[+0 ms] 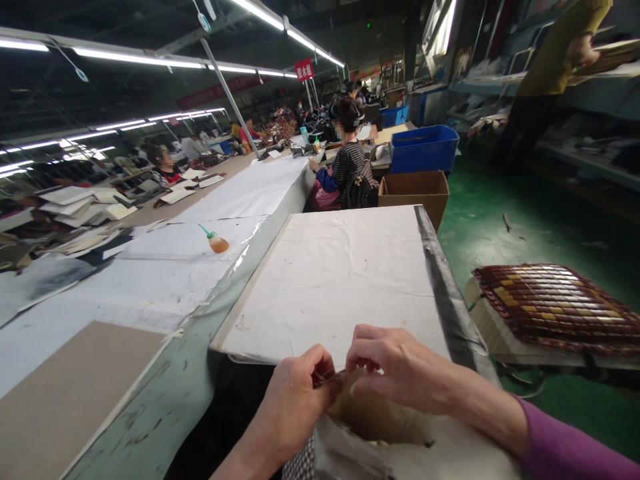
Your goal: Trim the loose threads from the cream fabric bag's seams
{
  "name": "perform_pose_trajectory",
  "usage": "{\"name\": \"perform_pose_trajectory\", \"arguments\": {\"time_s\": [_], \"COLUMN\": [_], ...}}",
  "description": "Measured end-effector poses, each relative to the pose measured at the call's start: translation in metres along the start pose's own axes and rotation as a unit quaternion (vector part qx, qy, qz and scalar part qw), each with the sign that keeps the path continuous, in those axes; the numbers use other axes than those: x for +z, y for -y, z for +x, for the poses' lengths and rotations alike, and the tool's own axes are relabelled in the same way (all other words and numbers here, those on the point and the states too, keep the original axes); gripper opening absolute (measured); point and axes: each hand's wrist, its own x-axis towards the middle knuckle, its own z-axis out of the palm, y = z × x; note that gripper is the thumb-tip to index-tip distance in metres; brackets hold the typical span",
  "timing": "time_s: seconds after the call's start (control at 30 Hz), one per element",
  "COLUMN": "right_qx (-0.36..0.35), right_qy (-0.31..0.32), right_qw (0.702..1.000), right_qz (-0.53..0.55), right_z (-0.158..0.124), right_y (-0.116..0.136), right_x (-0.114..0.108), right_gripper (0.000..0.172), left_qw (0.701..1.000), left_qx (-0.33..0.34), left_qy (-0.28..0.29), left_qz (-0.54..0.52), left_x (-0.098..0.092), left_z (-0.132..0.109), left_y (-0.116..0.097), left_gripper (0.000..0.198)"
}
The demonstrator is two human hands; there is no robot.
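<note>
My left hand [295, 400] and my right hand [395, 363] meet at the near edge of a white cloth-covered worktable [330, 280]. Both pinch something thin and small between fingertips, above a crumpled grey-brown bag or cloth [375, 427] in my lap. What they pinch is too small to name. A purple sleeve [575, 447] covers my right forearm.
A small orange-filled squeeze bottle [216, 241] lies on the long white bench to the left. A woven brown-and-yellow mat [550, 307] rests on a stool at right. A seated person in a striped top [347, 163] works ahead beside a cardboard box [415, 190] and blue bin [424, 147].
</note>
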Motion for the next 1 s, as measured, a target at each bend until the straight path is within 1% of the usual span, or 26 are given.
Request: {"name": "perform_pose_trajectory", "arguments": {"time_s": [0.07, 0.17, 0.2, 0.27, 0.33, 0.37, 0.43, 0.57, 0.63, 0.7, 0.77, 0.87, 1.0], "right_qx": [-0.001, -0.005, -0.013, -0.029, -0.036, -0.036, -0.030, -0.027, -0.046, -0.079, -0.117, -0.168, -0.205], "right_qy": [-0.009, -0.030, -0.053, -0.120, -0.185, -0.207, -0.231, -0.250, -0.268, -0.282, -0.275, -0.244, -0.231], "right_qw": [0.997, 0.990, 0.988, 0.978, 0.962, 0.955, 0.947, 0.948, 0.947, 0.944, 0.944, 0.945, 0.941], "right_qz": [-0.079, -0.135, -0.146, -0.170, -0.199, -0.208, -0.220, -0.195, -0.172, -0.154, -0.140, -0.136, -0.139], "right_z": [0.001, 0.001, 0.000, -0.001, -0.003, -0.003, -0.004, -0.005, -0.005, -0.006, -0.006, -0.008, -0.011], "right_y": [0.004, 0.002, 0.001, 0.000, 0.001, 0.002, 0.003, 0.002, 0.000, -0.003, -0.005, -0.008, -0.012], "right_x": [0.009, 0.028, 0.034, 0.045, 0.054, 0.057, 0.062, 0.067, 0.067, 0.066, 0.062, 0.056, 0.052], "right_gripper": [0.017, 0.005, 0.003, 0.004, 0.011, 0.013, 0.013, 0.012, 0.014, 0.014, 0.014, 0.014, 0.013], "left_qw": [1.000, 0.999, 0.999, 0.999, 0.998, 0.998, 0.998, 0.999, 0.998, 0.999, 0.999, 0.999, 0.999], "left_qx": [0.003, 0.008, 0.010, 0.010, 0.010, 0.010, 0.011, 0.010, 0.012, 0.016, 0.018, 0.018, 0.019], "left_qy": [-0.008, -0.022, -0.027, -0.036, -0.045, -0.047, -0.049, -0.050, -0.052, -0.048, -0.039, -0.031, -0.025], "left_qz": [0.006, 0.023, 0.028, 0.036, 0.037, 0.035, 0.027, 0.020, 0.023, 0.019, 0.004, -0.021, -0.027], "left_x": [0.002, 0.004, 0.005, 0.006, 0.008, 0.009, 0.010, 0.010, 0.010, 0.009, 0.008, 0.007, 0.008], "left_z": [-0.002, -0.003, -0.004, -0.005, -0.006, -0.007, -0.008, -0.011, -0.012, -0.014, -0.015, -0.014, -0.010], "left_y": [-0.001, 0.001, 0.003, 0.005, 0.007, 0.007, 0.007, 0.003, 0.002, 0.003, 0.004, 0.005, 0.006], "left_gripper": [0.028, 0.028, 0.027, 0.024, 0.021, 0.020, 0.020, 0.020, 0.019, 0.016, 0.014, 0.016, 0.017]}}
